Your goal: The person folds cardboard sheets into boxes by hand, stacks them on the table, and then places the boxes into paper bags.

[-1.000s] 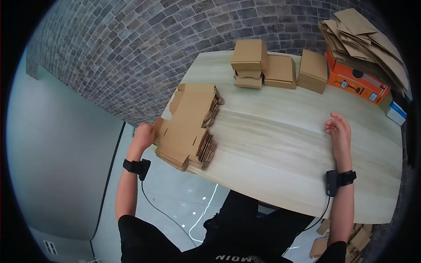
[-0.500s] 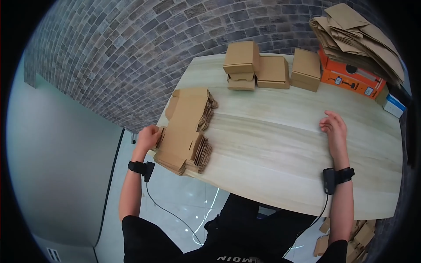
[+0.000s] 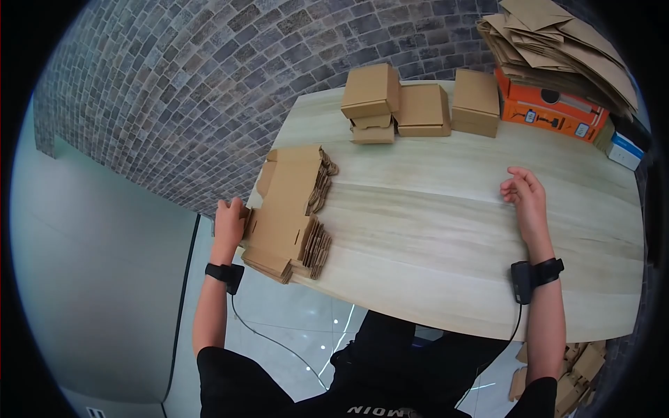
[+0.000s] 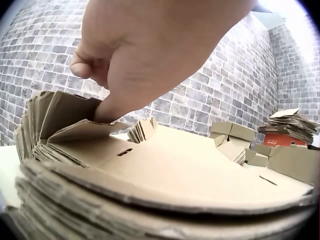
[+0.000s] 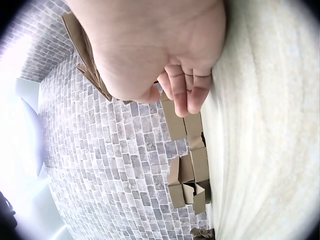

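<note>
The left hand (image 3: 228,223) has its fingers bent at the raised side flaps (image 4: 65,116) of the stacked cardboard box blanks (image 3: 282,205); whether they pinch one, I cannot tell. A hard pull could crease a flap or drag several blanks; the stack, at the left edge of the worktop (image 3: 404,237), could slip off. The right hand (image 3: 527,202), loosely curled and holding nothing, leaves it unsteadied.

The thick stack of flat, brown, unfolded cardboard box blanks (image 3: 282,205) lies at the left end of the pale wood-grain table (image 3: 404,230). Its top sheet has narrow dark slots, and along one side several layered flaps (image 4: 70,115) stand raised.
</note>
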Available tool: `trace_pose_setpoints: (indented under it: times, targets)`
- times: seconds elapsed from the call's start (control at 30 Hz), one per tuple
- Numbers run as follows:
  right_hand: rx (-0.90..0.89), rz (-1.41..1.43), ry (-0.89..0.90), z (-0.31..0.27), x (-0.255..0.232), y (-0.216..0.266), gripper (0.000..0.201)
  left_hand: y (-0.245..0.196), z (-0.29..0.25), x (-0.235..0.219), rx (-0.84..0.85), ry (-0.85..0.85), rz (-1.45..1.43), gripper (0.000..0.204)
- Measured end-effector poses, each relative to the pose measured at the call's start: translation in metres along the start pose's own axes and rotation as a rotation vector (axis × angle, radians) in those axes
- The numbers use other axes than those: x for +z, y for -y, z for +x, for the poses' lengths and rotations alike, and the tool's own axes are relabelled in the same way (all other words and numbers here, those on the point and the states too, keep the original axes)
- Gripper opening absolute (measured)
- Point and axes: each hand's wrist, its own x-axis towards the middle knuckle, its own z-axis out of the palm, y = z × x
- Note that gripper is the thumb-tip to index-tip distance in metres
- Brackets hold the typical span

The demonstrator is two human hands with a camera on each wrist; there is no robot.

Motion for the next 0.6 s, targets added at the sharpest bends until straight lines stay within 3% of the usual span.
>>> trace_pose_setpoints:
  times: [0.2, 0.3, 0.37, 0.5, 0.6]
  targets:
    - [-0.005, -0.030, 0.015, 0.001, 0.000, -0.001, 0.024, -0.006, -0.005, 0.004, -0.102, 0.266, 0.016, 0.018]
    - [0.001, -0.045, 0.012, 0.001, 0.000, -0.001, 0.024, 0.005, -0.006, 0.014, -0.199, 0.319, 0.080, 0.029]
    - [-0.002, -0.041, 0.016, 0.001, -0.002, -0.001, 0.024, 0.010, -0.002, 0.016, -0.295, 0.448, -0.073, 0.038]
    - [-0.003, -0.038, 0.034, 0.000, 0.000, 0.001, 0.023, 0.022, -0.002, 0.017, -0.308, 0.429, -0.244, 0.039]
    - [-0.002, -0.044, 0.038, -0.001, 0.001, 0.002, 0.023, 0.018, 0.000, 0.012, -0.378, 0.508, -0.287, 0.035]
